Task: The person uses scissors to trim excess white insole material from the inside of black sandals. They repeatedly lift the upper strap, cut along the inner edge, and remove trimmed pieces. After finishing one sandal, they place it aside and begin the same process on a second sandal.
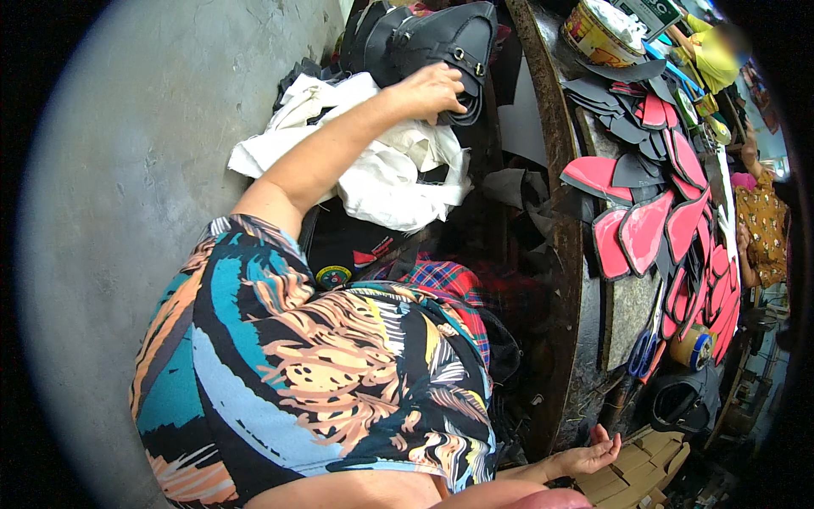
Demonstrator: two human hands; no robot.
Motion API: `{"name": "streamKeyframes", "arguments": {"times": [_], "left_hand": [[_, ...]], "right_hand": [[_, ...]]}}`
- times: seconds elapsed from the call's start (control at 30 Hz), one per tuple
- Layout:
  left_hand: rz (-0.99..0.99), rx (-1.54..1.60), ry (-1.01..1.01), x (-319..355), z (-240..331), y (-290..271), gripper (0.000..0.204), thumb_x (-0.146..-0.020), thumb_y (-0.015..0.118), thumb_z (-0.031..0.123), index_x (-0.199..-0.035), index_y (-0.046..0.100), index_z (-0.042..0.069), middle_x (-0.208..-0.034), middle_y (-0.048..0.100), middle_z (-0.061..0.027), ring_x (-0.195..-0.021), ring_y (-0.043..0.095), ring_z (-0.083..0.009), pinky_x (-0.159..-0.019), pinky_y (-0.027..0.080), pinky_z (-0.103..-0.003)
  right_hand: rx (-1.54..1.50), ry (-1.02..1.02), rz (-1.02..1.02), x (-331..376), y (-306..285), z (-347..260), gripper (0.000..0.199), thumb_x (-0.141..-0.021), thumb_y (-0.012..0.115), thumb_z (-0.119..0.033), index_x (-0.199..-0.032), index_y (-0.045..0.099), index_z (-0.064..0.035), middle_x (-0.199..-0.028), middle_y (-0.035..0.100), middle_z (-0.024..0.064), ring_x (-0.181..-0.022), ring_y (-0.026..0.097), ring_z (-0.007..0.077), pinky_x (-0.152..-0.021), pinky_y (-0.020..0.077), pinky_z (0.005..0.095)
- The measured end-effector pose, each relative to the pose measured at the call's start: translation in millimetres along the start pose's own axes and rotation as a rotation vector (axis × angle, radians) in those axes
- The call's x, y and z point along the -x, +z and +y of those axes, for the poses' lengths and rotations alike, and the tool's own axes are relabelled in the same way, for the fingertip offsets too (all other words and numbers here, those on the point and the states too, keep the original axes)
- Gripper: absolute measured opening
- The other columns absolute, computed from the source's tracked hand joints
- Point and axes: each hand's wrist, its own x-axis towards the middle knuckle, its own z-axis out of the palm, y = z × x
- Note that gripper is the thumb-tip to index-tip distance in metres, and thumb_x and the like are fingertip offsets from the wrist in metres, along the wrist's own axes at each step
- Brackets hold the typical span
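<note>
My left hand (pixel 434 92) reaches to the top of the view, its fingers curled at the edge of a black leather-like shoe upper (pixel 454 51). The upper has straps and metal eyelets or buckles, and lies on a pile of similar black pieces (pixel 366 42). White cloth (pixel 398 182) is bunched under my left forearm. At the lower right my right hand (pixel 587 458) is held palm up with loosely bent fingers and nothing visible in it. It is close to flattened brown cardboard (pixel 640 462).
A dark worktable (pixel 585 339) on the right bears several pink and black sole-shaped pieces (pixel 646 231), blue-handled scissors (pixel 644 349), a jar (pixel 691 348) and a yellow tub (pixel 602 34). A black bag (pixel 339 242) is below the cloth. Two people (pixel 761 225) are beyond the table.
</note>
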Motion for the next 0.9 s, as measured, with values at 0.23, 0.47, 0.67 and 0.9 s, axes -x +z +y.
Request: {"name": "streamKeyframes", "arguments": {"times": [0.23,0.47,0.67,0.9], "left_hand": [[-0.024,-0.21,-0.214,50,-103,-40,0.046,-0.063,0.08,0.017,-0.106,0.079,0.036,-0.116,0.067,0.0087,-0.127,0.051,-0.0186,-0.111,0.031,-0.05],[-0.06,-0.006,-0.56,41,-79,-8,0.049,-0.069,0.078,0.053,-0.092,0.065,0.012,-0.118,0.064,-0.0042,-0.141,0.04,-0.0276,-0.117,0.021,-0.065],[0.217,-0.085,-0.406,35,-89,-40,0.033,-0.067,0.083,0.035,-0.084,0.066,0.012,-0.097,0.066,-0.0012,-0.123,0.054,-0.0241,-0.118,0.028,-0.062],[-0.179,-0.106,-0.656,76,-94,-31,0.047,-0.064,0.088,0.039,-0.096,0.072,0.009,-0.102,0.068,-0.0089,-0.118,0.058,-0.0306,-0.116,0.035,-0.05]], "right_hand": [[-0.028,0.048,-0.012,-8,12,3,0.04,-0.111,0.04,-0.032,-0.131,0.051,0.001,-0.093,0.068,0.0128,-0.087,0.064,0.0207,-0.082,0.0546,0.034],[-0.043,0.065,-0.044,-10,7,8,0.037,-0.111,0.041,-0.029,-0.13,0.053,0.0,-0.093,0.067,0.0123,-0.086,0.063,0.0193,-0.081,0.0543,0.0326],[-0.056,0.069,-0.037,-9,8,7,0.036,-0.11,0.043,-0.028,-0.13,0.054,0.0001,-0.092,0.067,0.0111,-0.085,0.063,0.019,-0.08,0.0539,0.0324],[-0.01,0.079,-0.026,-13,8,10,0.037,-0.11,0.043,-0.028,-0.13,0.054,0.001,-0.091,0.066,0.0108,-0.083,0.062,0.0187,-0.079,0.0537,0.0321]]}}
